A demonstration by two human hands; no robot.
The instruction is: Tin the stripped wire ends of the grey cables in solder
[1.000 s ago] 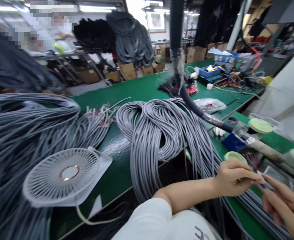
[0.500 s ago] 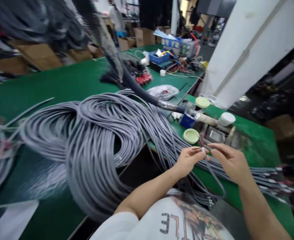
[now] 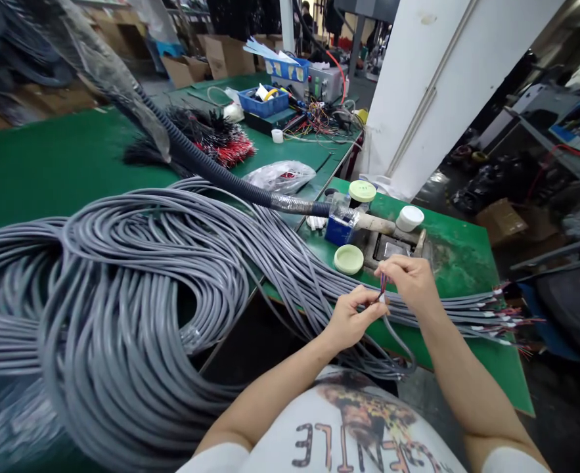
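Between hands (image 3: 355,320) (image 3: 412,281), grey cable (image 3: 399,338), thin coloured wires (image 3: 383,284)

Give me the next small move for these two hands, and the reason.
Probably draw the right hand gently up along the thin coloured wires to straighten them, the left hand acting as anchor: the right fingertips pinch the wires, bunched close together, while the left fingertips pinch just below, near the end of the grey cable.
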